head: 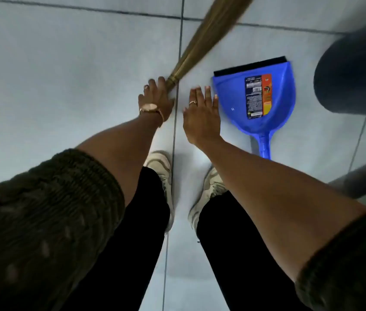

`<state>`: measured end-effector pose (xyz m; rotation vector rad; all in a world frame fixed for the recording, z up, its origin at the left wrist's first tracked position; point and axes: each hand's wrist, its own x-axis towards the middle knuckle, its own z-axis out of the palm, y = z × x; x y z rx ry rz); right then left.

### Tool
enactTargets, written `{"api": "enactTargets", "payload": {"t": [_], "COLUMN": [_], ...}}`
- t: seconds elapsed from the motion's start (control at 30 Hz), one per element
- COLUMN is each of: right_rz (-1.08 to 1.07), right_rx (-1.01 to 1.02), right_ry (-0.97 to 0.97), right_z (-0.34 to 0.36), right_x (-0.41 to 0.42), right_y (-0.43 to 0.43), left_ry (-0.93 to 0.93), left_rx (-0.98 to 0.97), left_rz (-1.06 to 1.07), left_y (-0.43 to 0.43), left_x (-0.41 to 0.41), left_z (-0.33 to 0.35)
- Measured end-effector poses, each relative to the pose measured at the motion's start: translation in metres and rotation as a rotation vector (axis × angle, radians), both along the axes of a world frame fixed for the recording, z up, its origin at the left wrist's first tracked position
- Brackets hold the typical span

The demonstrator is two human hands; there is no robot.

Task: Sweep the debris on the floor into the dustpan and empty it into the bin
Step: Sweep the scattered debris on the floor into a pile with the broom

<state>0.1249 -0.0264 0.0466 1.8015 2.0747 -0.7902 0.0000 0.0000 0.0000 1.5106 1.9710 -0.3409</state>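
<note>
Left hand (156,97) closed round the thin bound end of a grass broom (202,39), watch (149,108) on the wrist; grip itself seen from the back, fingers curled over the stalk. Right hand (201,113) open and flat, fingers together and stretched fwd, holding nothing, ring on one finger; hovering just left of the dustpan (256,93), whether touching its rim can't tell. Both forearms bare, dark knitted sleeves pushed up near the elbows.

Broom running up and to the right from the left hand, bristle head blurred and cut off by the top edge. Blue plastic dustpan lying flat on the floor (65,75), black rubber lip away from the person, handle pointing back toward the feet, printed label inside the scoop; label text too small to read. Pan looks clean, no debris made out anywhere.

Pale grey tiles w/ dark grout lines. Dark rounded object (355,70) at right, cut off by the edge, prob. the bin but can't confirm. Grey bar at lower right, unclear.

Count: 2 hands, 1 broom, 1 dustpan, 2 light sneakers (161,167) below black trousers.
</note>
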Motion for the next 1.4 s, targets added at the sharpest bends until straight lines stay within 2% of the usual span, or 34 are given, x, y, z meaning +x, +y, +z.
{"api": "enactTargets", "payload": {"t": [0.13, 0.27, 0.37, 0.53, 0.67, 0.8, 0.9, 0.97, 1.1, 1.23, 1.4], "right_rz": [-0.035, 0.049, 0.088, 0.262, 0.517, 0.781, 0.884, 0.871, 0.932, 0.906, 0.651], "right_rx": [-0.034, -0.062, -0.059, -0.016, 0.061, 0.168, 0.173, 0.141, 0.067, 0.002, -0.114], "right_ry": [-0.019, -0.049, -0.051, -0.029, 0.035, 0.074, 0.019, -0.023, -0.072, -0.091, -0.241], "right_z": [-0.018, 0.019, 0.070, 0.191, 0.306, 0.369, 0.372, 0.366, 0.344, 0.303, 0.236], "right_x": [0.008, 0.010, 0.000, -0.050, -0.107, -0.175, -0.221, -0.254, -0.327, -0.396, -0.425], "right_y": [-0.006, -0.010, -0.010, -0.006, 0.009, 0.022, 0.015, 0.002, -0.033, -0.065, -0.093], "left_ry": [-0.019, -0.146, -0.226, -0.313, -0.242, -0.186, -0.137, -0.117, -0.173, -0.161, -0.218], "left_rx": [-0.005, -0.091, -0.169, -0.078, -0.072, -0.012, -0.013, -0.026, 0.014, 0.085, 0.052], "left_rz": [-0.026, 0.001, 0.094, 0.312, 0.402, 0.550, 0.684, 0.778, 0.934, 0.906, 0.758], "left_y": [0.006, -0.002, -0.027, -0.102, -0.150, -0.176, -0.196, -0.206, -0.222, -0.238, -0.248], "left_x": [-0.008, -0.031, -0.051, -0.086, -0.121, -0.168, -0.201, -0.229, -0.293, -0.360, -0.427], "left_z": [-0.024, 0.013, 0.072, 0.193, 0.292, 0.339, 0.348, 0.348, 0.328, 0.306, 0.242]}}
